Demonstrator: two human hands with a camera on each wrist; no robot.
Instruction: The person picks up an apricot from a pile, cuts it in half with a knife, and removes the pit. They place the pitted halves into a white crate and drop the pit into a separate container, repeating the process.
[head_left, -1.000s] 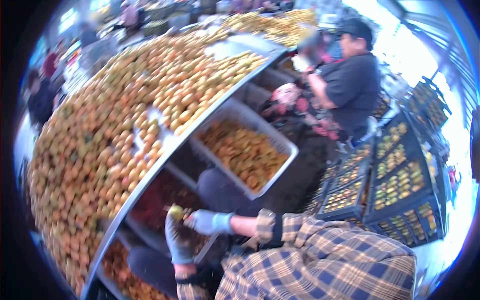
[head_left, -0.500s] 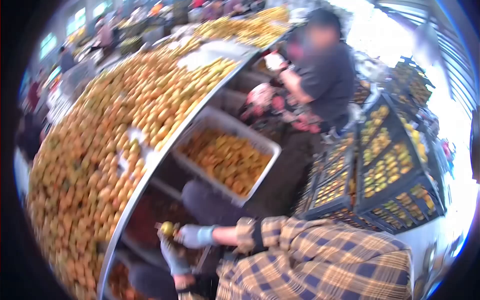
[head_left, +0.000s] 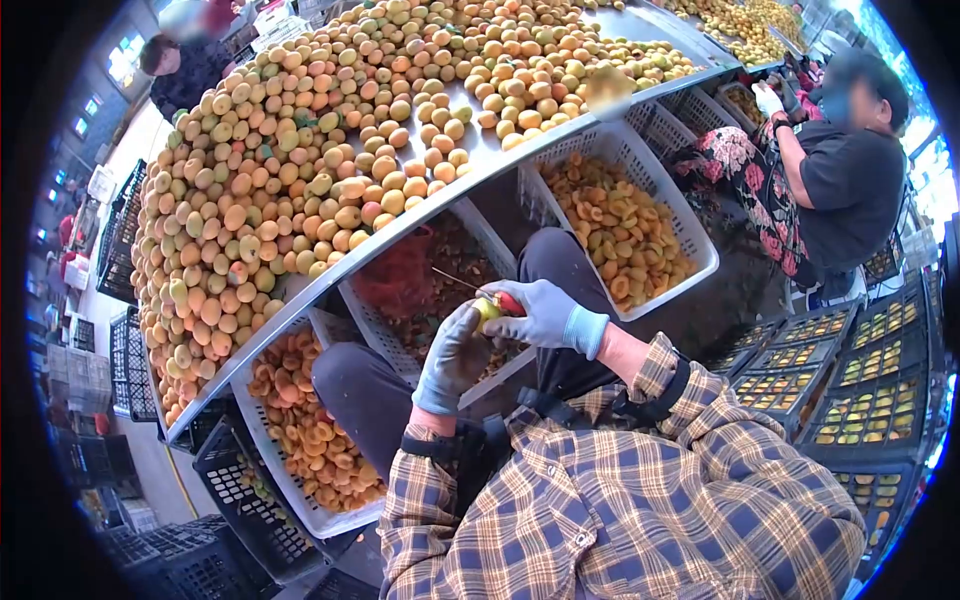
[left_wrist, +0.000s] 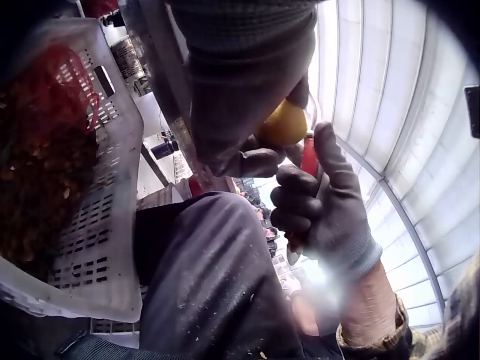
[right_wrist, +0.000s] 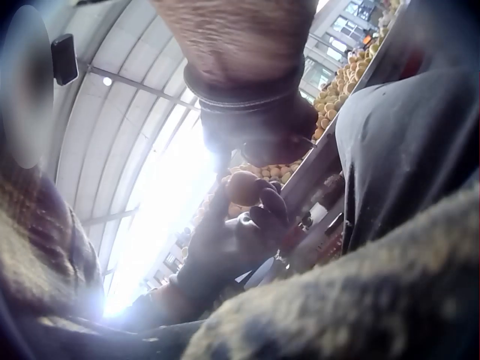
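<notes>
In front of the lap, my gloved left hand [head_left: 450, 362] holds a yellow-green apricot [head_left: 487, 310] between thumb and fingers. My gloved right hand [head_left: 548, 318] grips a red-handled knife [head_left: 509, 303], its thin blade pointing up and left past the fruit. The left wrist view shows the apricot [left_wrist: 285, 124] yellow, with the red handle [left_wrist: 309, 155] right beside it in the right hand [left_wrist: 337, 206]. In the right wrist view the apricot [right_wrist: 244, 187] sits at the left hand's fingertips, and the blade is hidden.
Whole apricots [head_left: 260, 200] heap on a metal-edged table. White crates of halved apricots [head_left: 625, 235] stand at both sides of my knees; another, with a red net bag [head_left: 395, 270], lies between them. A seated person [head_left: 850, 180] is at right, near stacked black crates [head_left: 870, 400].
The head view has swung, so the table and crates sit farther right and the hands lower-center. Both hands stay together at the apricot, the knife still in the right hand.
</notes>
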